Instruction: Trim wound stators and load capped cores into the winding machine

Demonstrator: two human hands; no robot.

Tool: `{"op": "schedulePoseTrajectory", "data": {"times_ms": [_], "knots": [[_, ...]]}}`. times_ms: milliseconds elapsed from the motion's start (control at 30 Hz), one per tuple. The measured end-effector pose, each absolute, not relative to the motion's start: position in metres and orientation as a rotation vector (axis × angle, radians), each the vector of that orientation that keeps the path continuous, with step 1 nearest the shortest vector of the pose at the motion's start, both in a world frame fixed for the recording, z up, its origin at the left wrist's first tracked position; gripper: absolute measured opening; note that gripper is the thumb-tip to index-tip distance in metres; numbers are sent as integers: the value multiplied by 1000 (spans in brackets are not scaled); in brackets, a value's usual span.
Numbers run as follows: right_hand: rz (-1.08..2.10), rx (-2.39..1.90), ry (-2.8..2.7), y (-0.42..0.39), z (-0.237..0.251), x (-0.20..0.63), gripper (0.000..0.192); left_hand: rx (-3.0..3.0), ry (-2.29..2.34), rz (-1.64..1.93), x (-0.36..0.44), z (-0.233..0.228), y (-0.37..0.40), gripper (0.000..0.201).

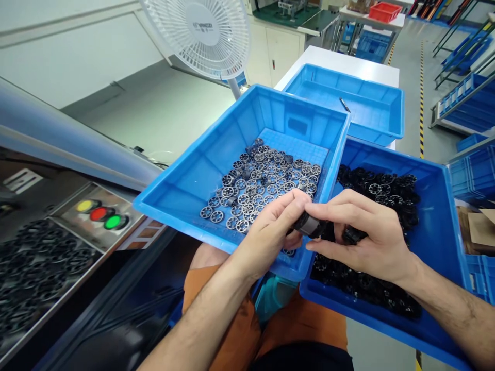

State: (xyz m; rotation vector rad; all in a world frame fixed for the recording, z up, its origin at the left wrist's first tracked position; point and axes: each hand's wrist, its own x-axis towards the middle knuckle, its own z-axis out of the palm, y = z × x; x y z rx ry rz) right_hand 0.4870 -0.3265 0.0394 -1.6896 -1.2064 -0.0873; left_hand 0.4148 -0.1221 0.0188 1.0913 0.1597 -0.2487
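My left hand [276, 219] is closed around a small dark wheel [308, 225], with its rim turned toward me. My right hand [367, 237] meets it from the other side, index fingertip and thumb at the wheel's edge. A second black part [352, 235] sits within the curled fingers of that hand; its exact shape is partly hidden. Under the left hand, a blue bin [185, 170] holds many small spoked wheels [247, 198] with bright metallic faces. Below the right hand stands another blue bin [436, 221], heaped with black spoked wheels [398, 185].
Behind, a shallow blue tray [328, 95] with a pen [345, 104] rests on a white table [309, 59]. A white fan [203, 31] stands at the back. On the left are a machine panel with coloured buttons [98, 214] and a pile of black parts [42, 278].
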Motion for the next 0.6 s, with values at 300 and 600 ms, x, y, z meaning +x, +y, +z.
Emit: {"op": "schedulePoseTrajectory", "data": {"times_ms": [300,600], "knots": [[168,-1769,-1245,-335,50,503,28,1202,23,-324,417,22,-123,46],[108,-1764,-898,-329,48,496,26,1363,62,187,405,17,-125,45]]}}
